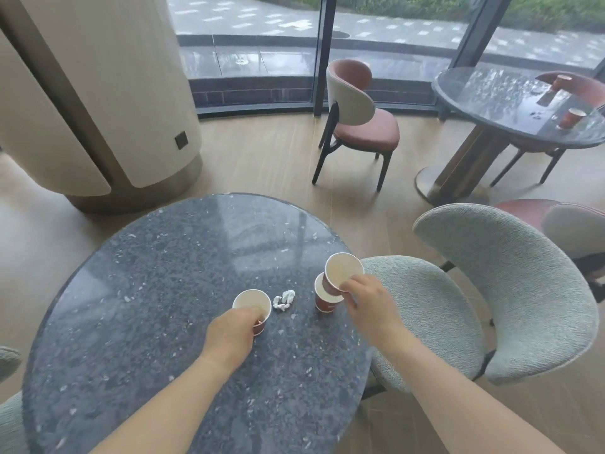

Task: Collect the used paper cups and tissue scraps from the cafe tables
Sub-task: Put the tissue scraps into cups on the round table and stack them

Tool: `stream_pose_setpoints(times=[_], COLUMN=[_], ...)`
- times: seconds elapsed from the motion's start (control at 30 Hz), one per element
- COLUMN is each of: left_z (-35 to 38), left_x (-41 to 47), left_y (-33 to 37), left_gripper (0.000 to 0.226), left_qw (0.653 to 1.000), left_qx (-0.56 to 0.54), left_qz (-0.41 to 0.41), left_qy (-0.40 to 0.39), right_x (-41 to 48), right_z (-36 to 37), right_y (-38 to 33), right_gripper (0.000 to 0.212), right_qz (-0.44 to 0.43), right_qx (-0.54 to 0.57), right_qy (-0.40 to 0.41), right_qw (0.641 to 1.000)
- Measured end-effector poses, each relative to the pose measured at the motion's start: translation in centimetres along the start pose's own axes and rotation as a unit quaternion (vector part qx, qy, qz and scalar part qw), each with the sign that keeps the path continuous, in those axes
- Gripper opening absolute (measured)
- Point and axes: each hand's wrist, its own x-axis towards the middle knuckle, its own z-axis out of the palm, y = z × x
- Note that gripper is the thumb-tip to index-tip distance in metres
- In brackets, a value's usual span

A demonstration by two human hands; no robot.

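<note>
Entry, head view

- Your left hand (pixel 234 326) is clamped on the left cup (pixel 250 299), with the fingers curled over the near rim and down the wall.
- That cup stands upright on the table (pixel 157 290), toward your side of the round dark speckled top. It is paper, red-brown outside and pale cream inside, and nothing shows in it.
- Your right hand (pixel 363 298) pinches the near rim of the tilted cup (pixel 342 273), which has the same colouring. Its mouth tips toward you and its lining looks bare.
- The tilted cup's base sits at the mouth of the standing cup (pixel 325 304), which is upright on the table near the right edge. You cannot tell whether the base is seated inside or only resting on the rim.
- The tissue scrap (pixel 284 299) is white and twisted into a short ropey curl. It lies flat on the table between the left cup and the standing cup, just beside the left one and touching neither.
- The far table (pixel 491 93), well apart at upper right, carries two more red-brown cups, the nearer cup (pixel 572 117) and the farther cup (pixel 561 80). Both are upright and apart from each other.
- A grey-green chair (pixel 507 290) stands just beside the table on your right
</note>
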Motion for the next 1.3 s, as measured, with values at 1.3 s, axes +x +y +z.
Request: stream_pose_setpoints(times=[1.3], left_z=[-0.1], left_x=[4.0], left_y=[-0.2], left_gripper=[0.024], left_qw=[0.998], left_qx=[-0.020], left_qz=[-0.063], left_qy=[0.004], right_x=[6.5], right_z=[6.0], right_y=[1.4], right_gripper=[0.027], right_qz=[-0.031], right_qx=[-0.040], right_qy=[-0.137], right_qw=[0.989])
